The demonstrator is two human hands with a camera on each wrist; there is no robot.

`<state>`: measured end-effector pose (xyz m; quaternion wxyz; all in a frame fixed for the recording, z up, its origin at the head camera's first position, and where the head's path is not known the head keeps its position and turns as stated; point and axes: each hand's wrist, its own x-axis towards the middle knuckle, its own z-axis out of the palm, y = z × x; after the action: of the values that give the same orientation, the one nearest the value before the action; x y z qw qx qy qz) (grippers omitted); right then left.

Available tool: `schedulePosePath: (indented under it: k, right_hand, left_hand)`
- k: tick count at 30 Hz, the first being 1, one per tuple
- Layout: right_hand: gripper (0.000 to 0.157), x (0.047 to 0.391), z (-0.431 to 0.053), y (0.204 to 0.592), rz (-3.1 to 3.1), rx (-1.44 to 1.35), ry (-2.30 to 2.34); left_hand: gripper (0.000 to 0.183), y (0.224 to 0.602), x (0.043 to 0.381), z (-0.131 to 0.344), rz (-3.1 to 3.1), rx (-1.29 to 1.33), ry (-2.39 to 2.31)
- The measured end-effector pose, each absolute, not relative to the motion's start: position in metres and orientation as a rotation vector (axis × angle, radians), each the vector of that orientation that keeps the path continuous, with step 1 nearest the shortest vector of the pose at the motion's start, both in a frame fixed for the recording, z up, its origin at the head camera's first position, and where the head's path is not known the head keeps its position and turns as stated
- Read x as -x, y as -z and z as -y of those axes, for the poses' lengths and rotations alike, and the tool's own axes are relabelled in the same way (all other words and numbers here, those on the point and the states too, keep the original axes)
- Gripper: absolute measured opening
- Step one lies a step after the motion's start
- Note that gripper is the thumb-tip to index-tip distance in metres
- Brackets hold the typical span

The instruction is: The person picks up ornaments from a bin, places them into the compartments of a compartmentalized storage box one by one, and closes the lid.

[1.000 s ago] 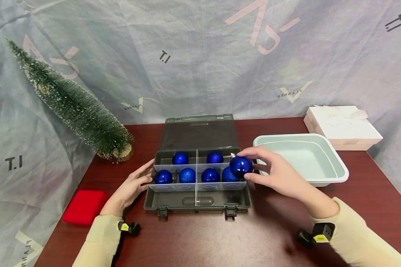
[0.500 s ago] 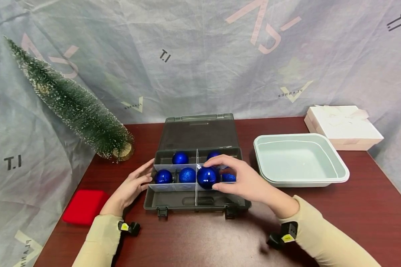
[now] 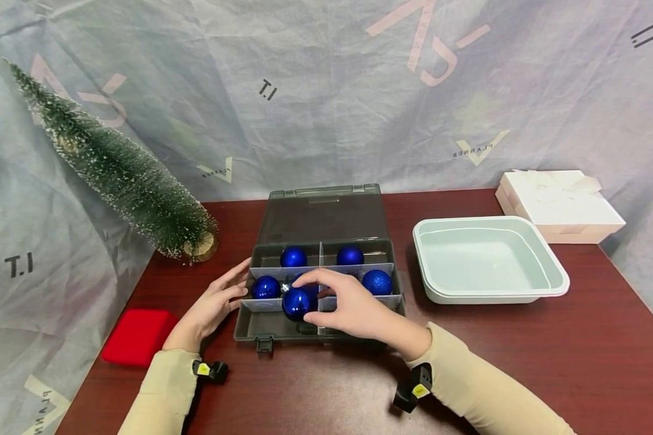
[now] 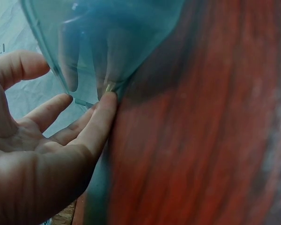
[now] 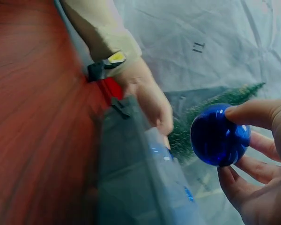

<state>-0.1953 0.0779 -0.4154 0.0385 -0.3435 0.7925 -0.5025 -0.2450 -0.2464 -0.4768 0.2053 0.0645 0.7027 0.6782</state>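
My right hand [image 3: 356, 308] pinches a shiny blue Christmas ball [image 3: 296, 304] between thumb and fingers, above the front left part of a dark see-through divided box [image 3: 266, 323]. Its silver cap points to the left. The right wrist view shows the same ball [image 5: 215, 138] clear of the box wall. Other blue balls sit in the box: two in the back row, a shiny one [image 3: 265, 288] at the middle left and a glittery one [image 3: 377, 282] at the middle right. My hand hides part of the middle row. My left hand [image 3: 213, 307], fingers extended, touches the box's left side.
The box's lid [image 3: 326, 220] is raised at the back. To the right stands a pale green tub [image 3: 484, 260], with a white gift box [image 3: 563, 205] behind it. A small frosted tree [image 3: 120, 169] and a red box [image 3: 140, 337] are at the left.
My right hand has carried the shiny ball leftward, from the box's right end to above its front left part. My left hand has stayed in place at the box's side.
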Motion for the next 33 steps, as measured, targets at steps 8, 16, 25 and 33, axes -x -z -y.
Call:
schedulePosePath:
  k: [8, 16, 25, 33]
  right_hand:
    - [0.045, 0.193, -0.060, 0.432, -2.481, 1.053, 1.479]
    - [0.046, 0.192, -0.050, 0.438, -2.573, 1.186, 1.316]
    - [0.044, 0.190, -0.048, 0.437, -2.652, 1.225, 1.067]
    - [0.043, 0.192, -0.047, 0.439, -2.710, 1.321, 0.922]
  left_hand:
    - [0.072, 0.478, 0.245, 0.249, -1.957, -0.173, -1.884]
    - [0.071, 0.477, 0.244, 0.249, -1.954, -0.172, -1.883]
    - [0.071, 0.476, 0.244, 0.247, -1.954, -0.174, -1.884]
    - [0.071, 0.476, 0.245, 0.246, -1.952, -0.171, -1.885]
